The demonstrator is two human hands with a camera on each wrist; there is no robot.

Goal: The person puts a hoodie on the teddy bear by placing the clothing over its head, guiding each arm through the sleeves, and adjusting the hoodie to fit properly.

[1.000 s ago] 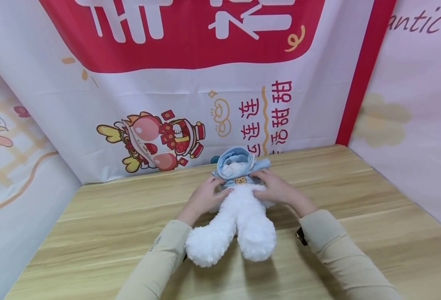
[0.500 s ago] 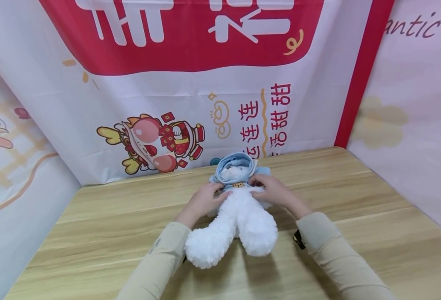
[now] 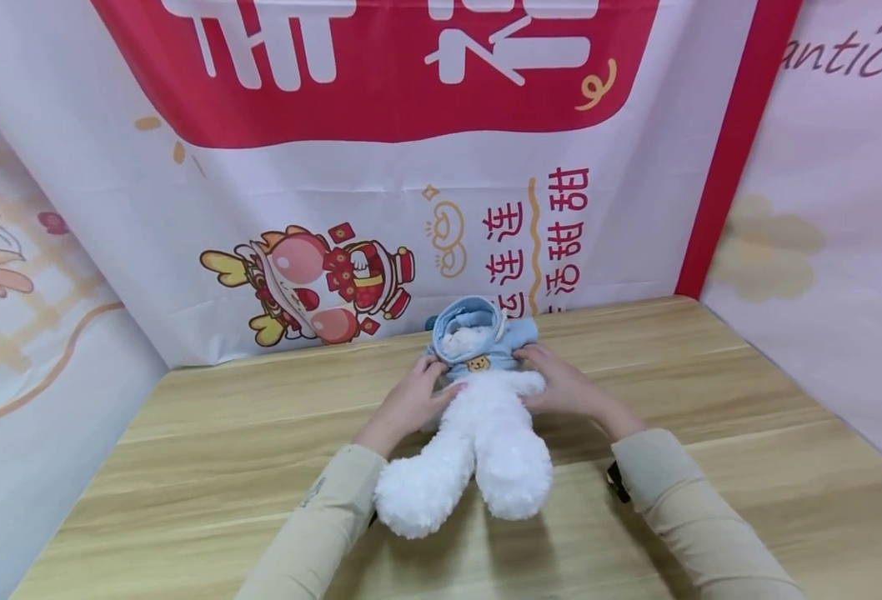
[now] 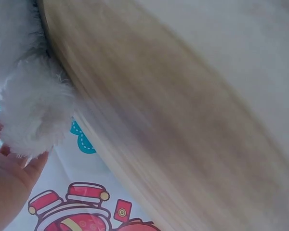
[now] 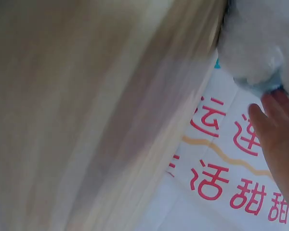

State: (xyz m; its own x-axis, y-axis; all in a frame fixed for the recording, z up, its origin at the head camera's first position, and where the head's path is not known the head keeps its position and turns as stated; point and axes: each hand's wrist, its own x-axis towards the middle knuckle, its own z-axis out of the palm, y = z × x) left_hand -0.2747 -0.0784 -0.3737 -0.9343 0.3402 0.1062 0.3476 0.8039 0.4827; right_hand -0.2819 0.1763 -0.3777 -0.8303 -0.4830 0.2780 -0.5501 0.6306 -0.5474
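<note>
A white fluffy plush toy (image 3: 478, 433) lies on the table, its two legs toward me. A light blue hoodie (image 3: 501, 352) with a small bear face patch (image 3: 478, 363) covers its upper part, and the hood (image 3: 469, 310) rings white plush. My left hand (image 3: 409, 398) grips the hoodie's left edge, with the thumb against the plush body. On the other side my right hand (image 3: 567, 385) holds the hoodie's right edge by the fingers, the thumb below a stubby white arm (image 3: 525, 382). In the right wrist view the right fingertips (image 5: 269, 103) meet blue cloth (image 5: 262, 85).
The wood-grain table (image 3: 261, 442) reaches back to a hanging white and red printed cloth (image 3: 381, 167). More printed cloth hangs at the left (image 3: 28, 275) and right (image 3: 824, 208). A dark strap (image 3: 618, 482) sits under the right sleeve cuff.
My right hand has shifted outward to the right, and the stubby white arm now shows beside it. The hood tipped forward, then back. The left hand stays nearly in place.
</note>
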